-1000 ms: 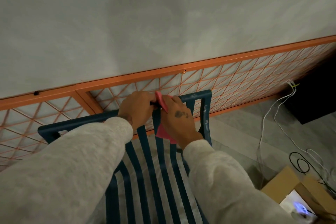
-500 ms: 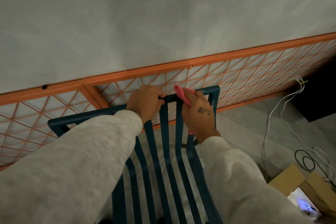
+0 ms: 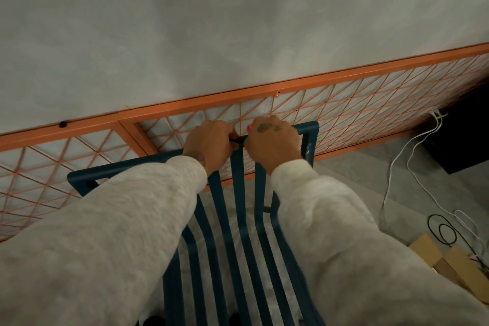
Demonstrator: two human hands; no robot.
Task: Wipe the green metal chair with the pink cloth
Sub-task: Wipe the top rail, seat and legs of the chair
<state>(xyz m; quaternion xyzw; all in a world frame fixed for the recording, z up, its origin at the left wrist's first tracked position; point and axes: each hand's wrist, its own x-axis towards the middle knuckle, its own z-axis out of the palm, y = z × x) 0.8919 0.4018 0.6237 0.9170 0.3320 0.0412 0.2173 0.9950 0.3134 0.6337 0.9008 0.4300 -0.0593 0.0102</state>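
Hands are both resting on the top rail of the green metal chair, whose dark slatted back is running away from the camera toward the far wall. The left hand is curling around the rail, fingers wrapped over its far edge, gripping the bar itself. The right hand is sitting just to its right on the same rail, closed over the pink cloth; only a small pink corner is peeking out at the far left edge of that fist, so most of the cloth is hiding beneath the palm, pressed against the rail. The two hands are nearly touching, with a short stretch of dark rail showing between them. Pale grey sleeves are covering both forearms and filling the near part of the view. Behind the chair, an orange lattice panel is leaning along the base of the grey wall. On the floor to the right, white cables are trailing toward a dark box, black cables are looping nearer, and a cardboard box is lying at the near right edge.
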